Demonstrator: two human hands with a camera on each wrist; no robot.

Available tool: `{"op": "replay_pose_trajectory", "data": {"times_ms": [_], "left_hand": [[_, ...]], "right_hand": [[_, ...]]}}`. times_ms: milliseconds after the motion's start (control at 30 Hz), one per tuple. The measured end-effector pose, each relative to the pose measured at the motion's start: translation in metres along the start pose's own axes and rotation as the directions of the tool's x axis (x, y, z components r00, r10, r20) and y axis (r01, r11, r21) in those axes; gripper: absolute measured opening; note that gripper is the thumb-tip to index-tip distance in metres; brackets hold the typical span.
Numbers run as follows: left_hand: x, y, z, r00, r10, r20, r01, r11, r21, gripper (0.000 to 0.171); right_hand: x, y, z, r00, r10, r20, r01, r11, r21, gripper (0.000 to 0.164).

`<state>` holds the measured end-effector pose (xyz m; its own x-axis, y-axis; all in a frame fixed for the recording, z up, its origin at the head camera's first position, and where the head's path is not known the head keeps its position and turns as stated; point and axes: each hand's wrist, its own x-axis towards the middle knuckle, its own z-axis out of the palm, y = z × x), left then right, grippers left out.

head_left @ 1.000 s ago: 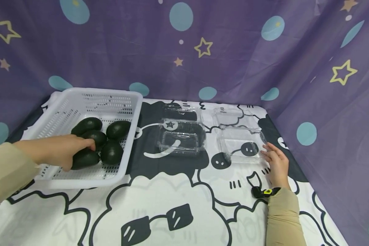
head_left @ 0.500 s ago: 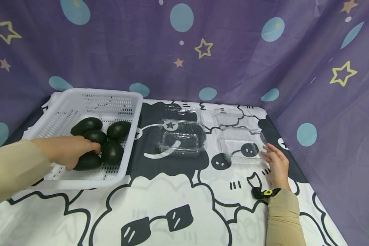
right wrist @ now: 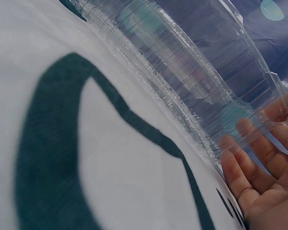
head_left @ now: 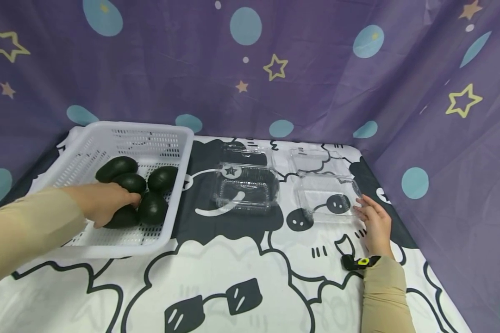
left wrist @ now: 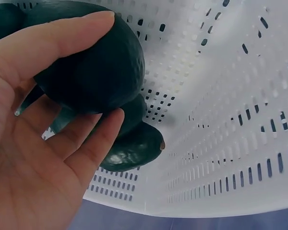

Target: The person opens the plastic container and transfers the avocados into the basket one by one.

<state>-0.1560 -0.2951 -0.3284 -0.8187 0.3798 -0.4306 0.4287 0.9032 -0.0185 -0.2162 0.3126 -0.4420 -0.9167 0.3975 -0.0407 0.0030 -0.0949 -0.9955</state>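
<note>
In the head view my left hand [head_left: 106, 203] reaches into the white basket [head_left: 179, 185] and grips a dark green avocado [head_left: 122, 218] at the near side. The left wrist view shows the thumb over that avocado [left wrist: 101, 62] and the fingertips at its underside. Several other avocados [head_left: 153, 208] lie clustered beside it. At the right, my right hand [head_left: 375, 219] holds the right edge of a clear plastic container [head_left: 322, 196] with its hinged lid laid back. In the right wrist view the thumb and fingers meet at the container's wall [right wrist: 182, 86], the fingertips showing through the plastic.
A second clear container [head_left: 247, 187] lies open between the basket and the right-hand one. The tablecloth [head_left: 216, 277] has black and white cartoon prints. A purple curtain [head_left: 316, 92] hangs behind the table and along its right side.
My left hand has shifted slightly to the right inside the basket, and the avocado under it has moved right against its neighbour. The right hand keeps its place at the container.
</note>
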Motion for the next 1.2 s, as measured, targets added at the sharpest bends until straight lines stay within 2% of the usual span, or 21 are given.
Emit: {"op": "replay_pose_trajectory", "data": {"times_ms": [267, 433, 600, 800, 933, 1067, 1200], "left_hand": [[0.001, 0.001, 0.000, 0.999, -0.020, -0.043, 0.022, 0.998, 0.054, 0.062], [0.000, 0.000, -0.001, 0.999, -0.013, -0.051, 0.016, 0.999, 0.043, 0.064], [-0.001, 0.001, -0.003, 0.999, -0.021, -0.034, 0.022, 0.999, 0.029, 0.066], [0.000, 0.002, -0.006, 0.996, -0.091, 0.002, 0.091, 0.995, 0.032, 0.071], [0.000, 0.002, -0.008, 0.995, -0.097, -0.012, 0.097, 0.995, 0.019, 0.071], [-0.001, 0.001, -0.011, 0.997, -0.058, -0.045, 0.059, 0.998, 0.003, 0.069], [0.000, 0.003, -0.017, 0.996, -0.065, -0.061, 0.064, 0.998, -0.016, 0.068]], "right_hand": [[0.002, -0.001, 0.001, 1.000, 0.004, 0.018, -0.004, 1.000, -0.005, 0.043], [0.003, -0.002, 0.003, 1.000, 0.006, 0.028, -0.006, 1.000, -0.002, 0.044], [0.003, -0.005, 0.003, 0.999, 0.034, 0.015, -0.034, 0.999, 0.025, 0.046], [0.004, -0.009, 0.003, 0.997, 0.077, 0.005, -0.077, 0.995, 0.060, 0.044], [0.005, -0.014, 0.003, 0.996, 0.091, 0.003, -0.091, 0.993, 0.075, 0.045], [0.006, -0.016, 0.001, 0.997, 0.075, 0.028, -0.076, 0.996, 0.052, 0.053], [0.007, -0.017, 0.001, 0.999, 0.022, 0.046, -0.024, 0.999, 0.035, 0.056]]}}
